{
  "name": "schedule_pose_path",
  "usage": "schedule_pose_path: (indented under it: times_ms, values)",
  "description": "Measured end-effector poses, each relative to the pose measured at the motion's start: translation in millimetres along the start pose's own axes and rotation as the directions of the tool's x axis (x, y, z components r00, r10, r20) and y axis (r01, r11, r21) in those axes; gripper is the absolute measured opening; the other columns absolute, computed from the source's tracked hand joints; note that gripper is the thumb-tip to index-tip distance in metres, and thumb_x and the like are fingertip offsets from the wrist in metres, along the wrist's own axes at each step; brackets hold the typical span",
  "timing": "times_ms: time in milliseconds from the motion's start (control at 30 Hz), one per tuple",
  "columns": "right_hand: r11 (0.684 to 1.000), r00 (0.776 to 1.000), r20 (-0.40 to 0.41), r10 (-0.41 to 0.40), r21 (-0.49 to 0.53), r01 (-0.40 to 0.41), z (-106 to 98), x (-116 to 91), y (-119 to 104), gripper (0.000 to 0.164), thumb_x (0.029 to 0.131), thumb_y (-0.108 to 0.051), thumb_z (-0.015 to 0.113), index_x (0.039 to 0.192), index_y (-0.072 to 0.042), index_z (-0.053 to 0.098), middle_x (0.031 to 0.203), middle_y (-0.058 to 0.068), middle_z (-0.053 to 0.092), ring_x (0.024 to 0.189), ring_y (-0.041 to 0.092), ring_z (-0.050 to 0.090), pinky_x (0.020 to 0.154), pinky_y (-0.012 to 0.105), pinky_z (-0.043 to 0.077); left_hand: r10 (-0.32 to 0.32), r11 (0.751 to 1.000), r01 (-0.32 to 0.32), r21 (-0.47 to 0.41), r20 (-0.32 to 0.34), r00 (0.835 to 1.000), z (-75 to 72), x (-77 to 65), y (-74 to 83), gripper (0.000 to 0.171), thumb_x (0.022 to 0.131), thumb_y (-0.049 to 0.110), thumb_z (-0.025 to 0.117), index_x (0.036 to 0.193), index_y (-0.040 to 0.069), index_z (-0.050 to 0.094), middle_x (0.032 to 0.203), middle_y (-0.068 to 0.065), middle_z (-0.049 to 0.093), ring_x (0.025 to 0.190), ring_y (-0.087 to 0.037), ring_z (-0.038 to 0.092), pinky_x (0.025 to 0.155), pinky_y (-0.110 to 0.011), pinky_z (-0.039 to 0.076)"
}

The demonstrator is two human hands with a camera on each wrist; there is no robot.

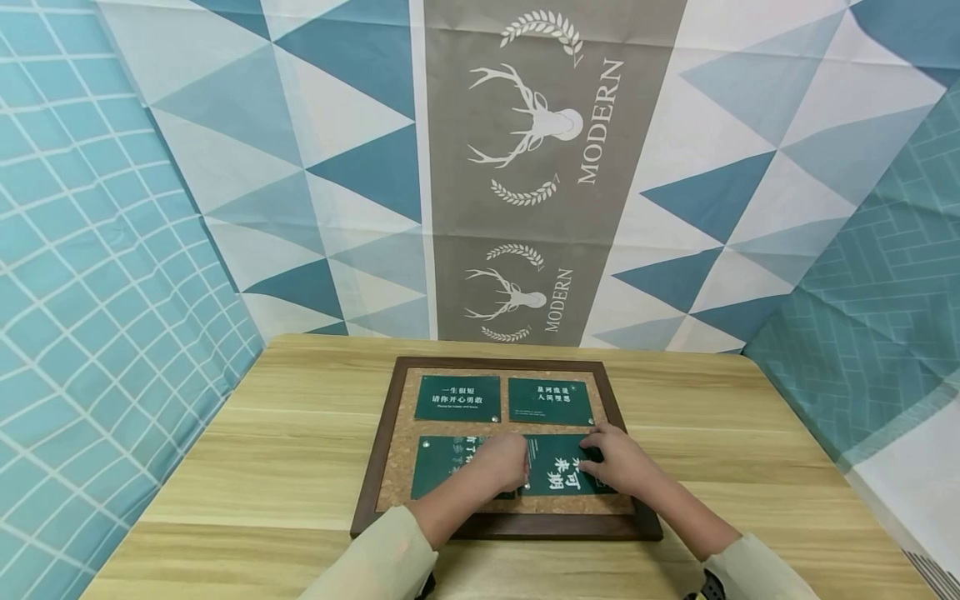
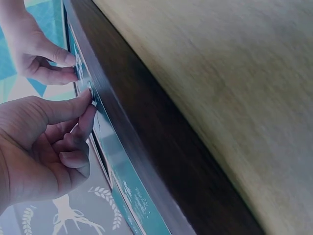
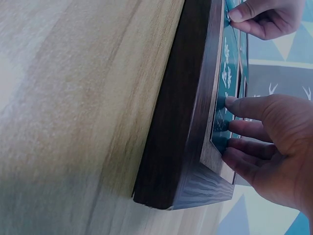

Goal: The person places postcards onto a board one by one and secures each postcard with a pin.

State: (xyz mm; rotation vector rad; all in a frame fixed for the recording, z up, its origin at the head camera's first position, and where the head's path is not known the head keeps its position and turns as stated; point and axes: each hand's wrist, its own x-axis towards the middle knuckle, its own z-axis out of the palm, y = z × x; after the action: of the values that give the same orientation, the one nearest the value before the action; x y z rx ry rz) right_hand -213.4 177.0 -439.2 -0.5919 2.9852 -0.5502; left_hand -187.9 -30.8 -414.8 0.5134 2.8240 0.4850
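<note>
A brown-framed cork board (image 1: 517, 525) lies flat on the table with dark green cards on it. My left hand (image 1: 498, 463) is at the inner edge of the lower right card (image 1: 555, 490), its thumb and forefinger pinching a small clear push pin (image 3: 228, 17) against the card. With fingertips spread, my right hand (image 1: 621, 460) rests on that same card's right part, touching its surface. Large white characters show on this card between the hands. Partly hidden by my left hand and forearm is the lower left card (image 1: 435, 467), with a pin at its upper left corner.
Above, the upper left card (image 1: 457, 385) and upper right card (image 1: 551, 390) lie pinned side by side. The wooden table (image 1: 292, 450) extends around the board. A patterned cloth backdrop (image 1: 360, 183) rises behind the table's far edge, and blue tiled sheeting (image 1: 97, 275) hangs at left.
</note>
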Motion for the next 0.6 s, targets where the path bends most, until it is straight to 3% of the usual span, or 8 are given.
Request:
schedule_pose_path:
  times_ms: [167,433,600]
  values:
    - [1.0,1.0,0.0,-0.005,-0.008,0.005,-2,1,1,0.028,0.079,-0.018,0.075,0.1,0.0,0.07,0.112,0.016,0.059,0.104,0.032,0.057,0.086,0.045,0.049,0.003,1.0,-0.003,-0.002,-0.024,1.0,1.1,-0.8,1.1,0.041,0.087,0.007,0.062,0.05,0.015,0.044,0.049,0.004,0.042,0.045,-0.009,0.033,0.046,-0.022,0.031]
    - [1.0,1.0,0.001,0.007,0.0,-0.007,-1,2,1,0.028,0.079,-0.018,0.075,0.1,0.0,0.07,0.115,0.018,0.058,0.108,0.034,0.056,0.088,0.047,0.048,0.026,0.98,-0.034,-0.195,-0.044,0.999,6.4,0.1,-9.8,0.02,0.084,0.008,0.067,0.064,0.009,0.064,0.064,0.004,0.059,0.052,-0.008,0.048,0.053,-0.023,0.043]
    - [1.0,1.0,-0.003,0.01,0.005,-0.01,-1,3,2,0.028,0.078,-0.018,0.075,0.1,0.0,0.07,0.114,0.017,0.059,0.107,0.033,0.057,0.088,0.046,0.049,0.013,0.969,-0.027,-0.246,-0.057,0.998,4.4,0.3,-18.7,0.015,0.083,0.011,0.069,0.069,0.009,0.066,0.067,0.003,0.061,0.054,-0.008,0.046,0.052,-0.023,0.04]
